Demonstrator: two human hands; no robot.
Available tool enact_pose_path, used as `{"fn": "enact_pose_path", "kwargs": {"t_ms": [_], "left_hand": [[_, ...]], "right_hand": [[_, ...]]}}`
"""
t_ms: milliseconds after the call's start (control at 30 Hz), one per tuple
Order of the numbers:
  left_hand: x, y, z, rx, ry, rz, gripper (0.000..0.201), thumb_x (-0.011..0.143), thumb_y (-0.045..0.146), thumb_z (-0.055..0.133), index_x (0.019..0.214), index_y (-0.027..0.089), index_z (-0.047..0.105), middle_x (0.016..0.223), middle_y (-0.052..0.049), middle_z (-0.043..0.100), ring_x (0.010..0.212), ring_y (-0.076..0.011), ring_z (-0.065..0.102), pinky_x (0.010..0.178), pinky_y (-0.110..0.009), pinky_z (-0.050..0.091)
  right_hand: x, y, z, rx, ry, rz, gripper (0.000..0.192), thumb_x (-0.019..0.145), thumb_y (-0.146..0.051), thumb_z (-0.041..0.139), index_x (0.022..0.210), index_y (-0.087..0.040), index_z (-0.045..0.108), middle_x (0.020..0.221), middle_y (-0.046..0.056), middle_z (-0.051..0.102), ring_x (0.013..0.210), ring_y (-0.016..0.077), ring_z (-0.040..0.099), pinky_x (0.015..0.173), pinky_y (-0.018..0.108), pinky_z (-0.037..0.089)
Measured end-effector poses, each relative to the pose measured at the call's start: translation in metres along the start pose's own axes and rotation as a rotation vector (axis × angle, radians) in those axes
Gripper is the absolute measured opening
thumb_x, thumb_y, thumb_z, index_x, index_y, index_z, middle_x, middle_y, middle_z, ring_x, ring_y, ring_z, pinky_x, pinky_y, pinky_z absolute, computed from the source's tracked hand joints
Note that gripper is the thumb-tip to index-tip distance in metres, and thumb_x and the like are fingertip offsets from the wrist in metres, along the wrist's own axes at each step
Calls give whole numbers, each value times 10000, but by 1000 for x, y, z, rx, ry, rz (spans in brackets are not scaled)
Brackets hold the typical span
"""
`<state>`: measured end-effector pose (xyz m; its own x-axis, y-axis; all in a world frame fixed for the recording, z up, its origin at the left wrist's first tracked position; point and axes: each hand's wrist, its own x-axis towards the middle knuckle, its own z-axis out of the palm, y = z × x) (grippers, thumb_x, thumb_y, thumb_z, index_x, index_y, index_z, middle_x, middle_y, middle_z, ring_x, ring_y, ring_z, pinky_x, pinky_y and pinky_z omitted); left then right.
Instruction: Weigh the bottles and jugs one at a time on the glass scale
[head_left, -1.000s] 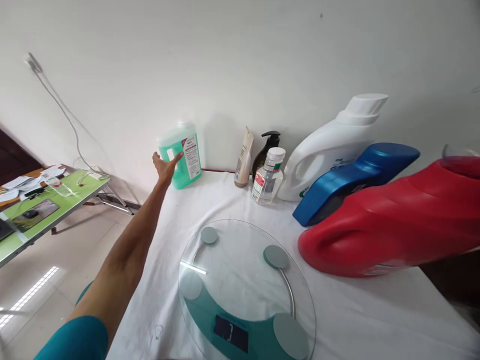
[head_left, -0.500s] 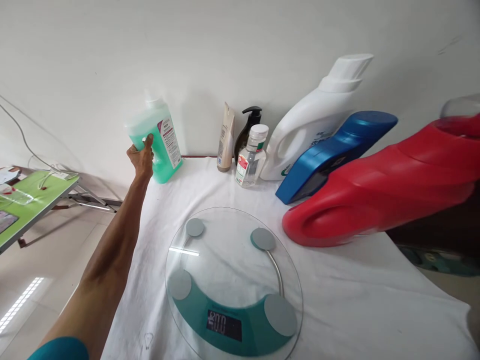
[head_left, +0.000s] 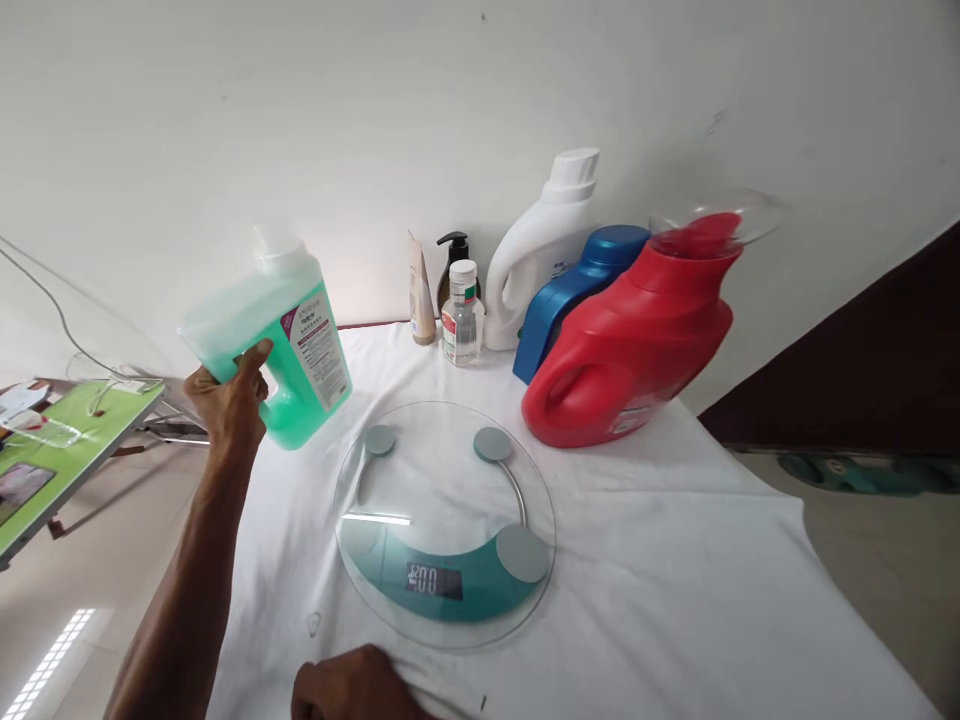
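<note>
Left hand (head_left: 231, 395) grips the green jug (head_left: 296, 395), fingers wrapped round one side of it, thumb in front. Jug's left of the glass scale (head_left: 480, 580), long axis near upright, top leaning left; can't tell if its base touches the cloth (head_left: 637, 560). Right hand (head_left: 356, 685) farther from it, by the scale's near edge, fingers bent; hold unclear. Display (head_left: 435, 581) shows zeros; jug label (head_left: 319, 350) unreadable.
</note>
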<state>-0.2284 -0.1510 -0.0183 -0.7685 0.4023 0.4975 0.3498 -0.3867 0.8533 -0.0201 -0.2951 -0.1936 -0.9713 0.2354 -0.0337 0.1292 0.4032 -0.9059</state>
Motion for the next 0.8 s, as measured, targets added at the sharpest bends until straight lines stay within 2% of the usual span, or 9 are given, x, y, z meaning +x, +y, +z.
{"fn": "enact_pose_path", "kwargs": {"t_ms": [133,267,400,567,733,800], "left_hand": [[-39,41,-14,-64,-63,-95,564,585,369,983,538,196,449,453,103,332,395,-28,286,376,-201,223],[-77,55,-7,-148,-165,-218,564,574,399,976,551,199,449,459,110,301,386,-20,267,371,-192,219],[-108,54,12,-179,-248,-292,603,574,435,973,540,206,417,457,107,290,389,-20,258,376,-198,216],[-130,44,33,-174,-308,-297,621,593,446,965,521,206,396,463,96,302,404,-23,266,399,-211,216],[-138,36,36,-161,-322,-255,634,615,469,971,523,205,402,482,86,315,421,-33,274,419,-233,218],[-137,34,32,-160,-379,-233,653,642,540,963,524,207,414,484,76,323,426,-47,288,429,-249,236]], "right_hand": [[-8,-5,-6,34,41,12,118,928,-315,725,941,-199,745,868,49,821,741,184,740,611,227,438],[-16,-16,-14,-8,72,-16,120,952,-281,698,951,-174,753,876,70,833,756,185,751,654,227,449],[-15,-21,-15,-102,80,-53,121,964,-263,698,986,-163,764,949,96,850,830,216,786,710,248,474],[-14,-22,-17,-175,61,-79,144,978,-269,678,1031,-166,763,1039,114,855,917,252,809,740,273,492],[-15,-23,-22,-155,37,-99,151,988,-281,662,1015,-162,750,1022,113,854,906,253,801,731,275,482],[-15,-22,-21,-145,54,-104,138,986,-269,660,996,-162,746,1008,111,852,882,243,792,715,275,468]]}}
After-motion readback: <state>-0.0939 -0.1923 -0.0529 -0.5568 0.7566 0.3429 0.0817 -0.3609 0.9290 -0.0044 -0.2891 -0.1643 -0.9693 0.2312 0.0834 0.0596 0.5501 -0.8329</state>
